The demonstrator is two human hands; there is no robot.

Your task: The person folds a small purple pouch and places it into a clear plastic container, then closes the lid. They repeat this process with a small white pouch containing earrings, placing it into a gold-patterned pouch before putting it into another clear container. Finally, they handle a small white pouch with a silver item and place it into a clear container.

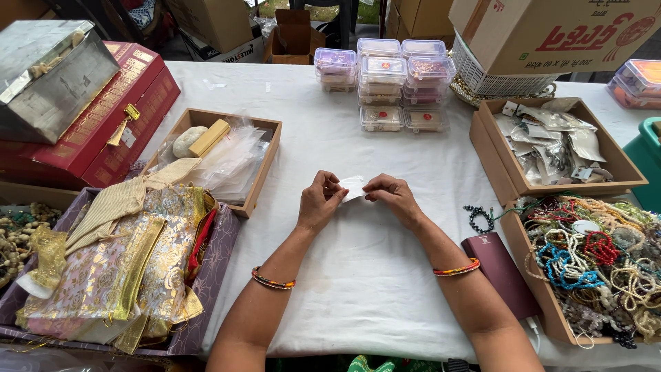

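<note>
right now both hands, left hand (320,203) and right hand (392,198), pinch a small white packet (354,187) between them.

— What kind of place is this?
— A market stall selling jewellery. A white-clothed table (358,275) holds a tray of bead necklaces (599,262), stacked clear plastic boxes (392,76), brocade gift pouches (131,262) and cardboard cartons (551,31).

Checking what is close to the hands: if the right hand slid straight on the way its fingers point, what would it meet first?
The right hand points leftward across the small clear plastic bag both hands pinch, so it would probably meet the left hand first, just across the bag.
</note>
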